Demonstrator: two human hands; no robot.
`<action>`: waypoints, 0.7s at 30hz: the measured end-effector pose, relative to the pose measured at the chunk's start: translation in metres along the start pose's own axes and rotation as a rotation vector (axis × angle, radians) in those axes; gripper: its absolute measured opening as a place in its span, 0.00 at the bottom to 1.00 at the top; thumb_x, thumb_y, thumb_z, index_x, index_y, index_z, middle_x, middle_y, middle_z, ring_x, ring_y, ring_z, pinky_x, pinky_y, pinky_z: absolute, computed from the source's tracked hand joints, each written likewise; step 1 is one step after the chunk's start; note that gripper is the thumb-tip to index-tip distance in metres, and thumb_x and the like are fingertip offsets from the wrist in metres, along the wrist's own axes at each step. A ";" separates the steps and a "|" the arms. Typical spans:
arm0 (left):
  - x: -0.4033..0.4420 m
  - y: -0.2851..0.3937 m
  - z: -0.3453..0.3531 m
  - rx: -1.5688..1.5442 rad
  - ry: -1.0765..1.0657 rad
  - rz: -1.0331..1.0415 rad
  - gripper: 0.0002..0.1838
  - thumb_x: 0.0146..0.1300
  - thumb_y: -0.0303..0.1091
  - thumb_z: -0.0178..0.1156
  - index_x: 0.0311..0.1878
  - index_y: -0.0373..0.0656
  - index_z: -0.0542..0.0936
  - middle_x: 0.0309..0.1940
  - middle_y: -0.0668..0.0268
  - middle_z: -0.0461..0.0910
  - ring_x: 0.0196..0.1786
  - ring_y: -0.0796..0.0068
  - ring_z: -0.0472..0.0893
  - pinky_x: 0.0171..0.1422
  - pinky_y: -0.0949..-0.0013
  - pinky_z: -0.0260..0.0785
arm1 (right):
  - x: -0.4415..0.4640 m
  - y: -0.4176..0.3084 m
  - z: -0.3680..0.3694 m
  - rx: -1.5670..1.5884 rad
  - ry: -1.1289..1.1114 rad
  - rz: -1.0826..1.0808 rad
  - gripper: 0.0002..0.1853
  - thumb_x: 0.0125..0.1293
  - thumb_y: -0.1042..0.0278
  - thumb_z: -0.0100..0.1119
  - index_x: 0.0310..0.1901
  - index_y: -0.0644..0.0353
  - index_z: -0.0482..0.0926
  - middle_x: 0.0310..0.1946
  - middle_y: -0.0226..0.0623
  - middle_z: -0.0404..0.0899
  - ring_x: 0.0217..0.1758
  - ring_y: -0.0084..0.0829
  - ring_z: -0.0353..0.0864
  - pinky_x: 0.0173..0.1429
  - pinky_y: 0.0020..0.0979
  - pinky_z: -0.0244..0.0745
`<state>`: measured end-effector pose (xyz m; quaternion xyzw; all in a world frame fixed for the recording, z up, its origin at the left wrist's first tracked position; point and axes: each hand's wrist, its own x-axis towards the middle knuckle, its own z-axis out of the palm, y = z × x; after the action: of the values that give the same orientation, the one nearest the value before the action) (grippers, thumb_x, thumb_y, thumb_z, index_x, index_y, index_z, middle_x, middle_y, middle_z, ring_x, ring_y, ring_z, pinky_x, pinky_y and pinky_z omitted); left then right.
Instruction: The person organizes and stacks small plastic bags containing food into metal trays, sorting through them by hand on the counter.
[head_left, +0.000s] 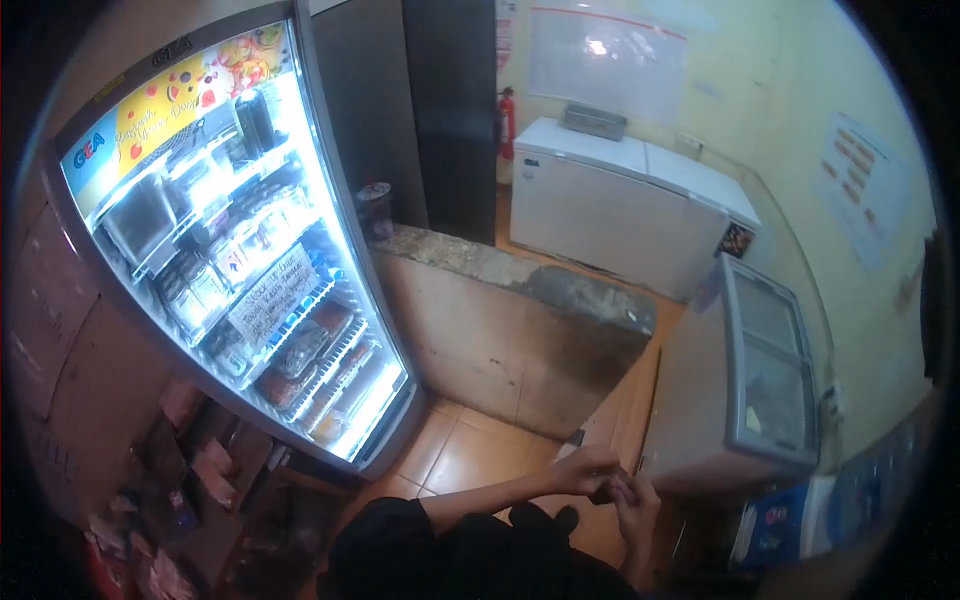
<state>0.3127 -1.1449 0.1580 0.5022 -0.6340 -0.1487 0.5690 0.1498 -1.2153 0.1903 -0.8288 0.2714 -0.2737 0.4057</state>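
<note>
Left hand (580, 474) and right hand (636, 506) meet, fingers bunched, though whether they pinch anything cannot be told; near them, at right, stands a pale, boxy freezer (692, 400), its glass top framed in grey.

The half-wall (490, 335) has the fridge (190, 95) left, a freezer (600, 220) behind.

Beyond the left hand (585, 474) and right hand (640, 506), the low wall (480, 330) has a rough, worn top; left of them lie glossy floor tiles (488, 455); to their right, a smooth glass freezer lid (775, 350); below, matt black cloth clothing (450, 550).
</note>
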 end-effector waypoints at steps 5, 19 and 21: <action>0.037 -0.065 -0.011 -0.014 0.241 -0.155 0.07 0.49 0.25 0.62 0.30 0.37 0.75 0.26 0.61 0.76 0.31 0.65 0.76 0.36 0.68 0.66 | 0.122 0.030 -0.012 -0.014 -0.354 -0.172 0.07 0.51 0.73 0.65 0.29 0.65 0.76 0.24 0.40 0.72 0.25 0.33 0.73 0.29 0.28 0.67; 0.144 -0.073 -0.063 0.543 0.824 -0.380 0.05 0.49 0.23 0.62 0.32 0.41 0.80 0.28 0.62 0.76 0.34 0.62 0.76 0.38 0.67 0.67 | 0.377 0.009 0.025 0.238 -1.024 -0.752 0.06 0.53 0.76 0.61 0.33 0.65 0.75 0.27 0.44 0.70 0.30 0.44 0.74 0.32 0.33 0.69; 0.160 -0.079 -0.077 0.535 0.814 -0.363 0.05 0.48 0.23 0.63 0.31 0.41 0.80 0.27 0.62 0.76 0.33 0.62 0.76 0.37 0.67 0.67 | 0.391 0.008 0.022 0.247 -0.999 -0.782 0.07 0.52 0.75 0.61 0.33 0.65 0.76 0.27 0.43 0.70 0.30 0.43 0.74 0.32 0.33 0.70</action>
<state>0.4406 -1.2798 0.2128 0.7490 -0.2799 0.1298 0.5864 0.4378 -1.4705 0.2635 -0.8411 -0.3058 -0.0120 0.4459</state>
